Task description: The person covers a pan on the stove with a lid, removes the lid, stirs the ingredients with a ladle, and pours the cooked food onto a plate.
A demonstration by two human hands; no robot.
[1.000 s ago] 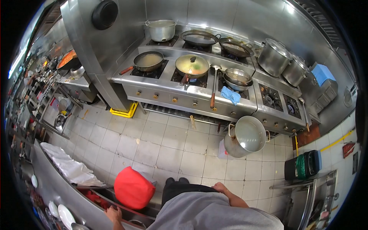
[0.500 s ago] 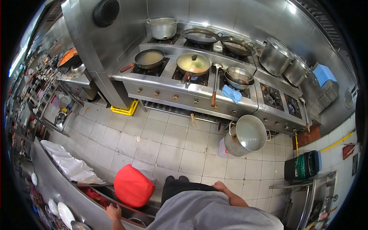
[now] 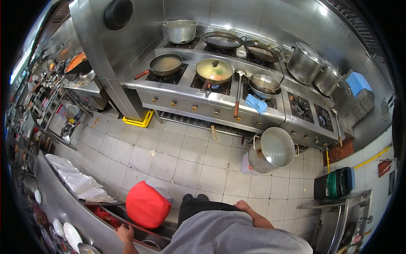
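My left hand (image 3: 124, 233) rests on the edge of the steel counter (image 3: 57, 186) at lower left, fingers apart and holding nothing that I can see. Just beyond it, a red cloth or bag-like cover (image 3: 147, 205) bulges beside an open drawer-like recess (image 3: 106, 216) with red things inside. At my right hip, my right hand (image 3: 243, 206) lies against the black trousers (image 3: 207, 210); its fingers look loosely bent, partly hidden, with no object visible in them. Ahead on the stove, a pan with a glass lid (image 3: 214, 70) stands next to a frying pan of cloudy liquid (image 3: 165, 64).
A large pot of liquid (image 3: 277, 147) stands out from the stove front. Lidded stockpots (image 3: 304, 63) sit at back right. A black bin (image 3: 334, 184) is by the right wall. White plates (image 3: 72, 237) lie at lower left, near a white cloth (image 3: 78, 180).
The view has shifted very slightly. Both hands stay in the same places.
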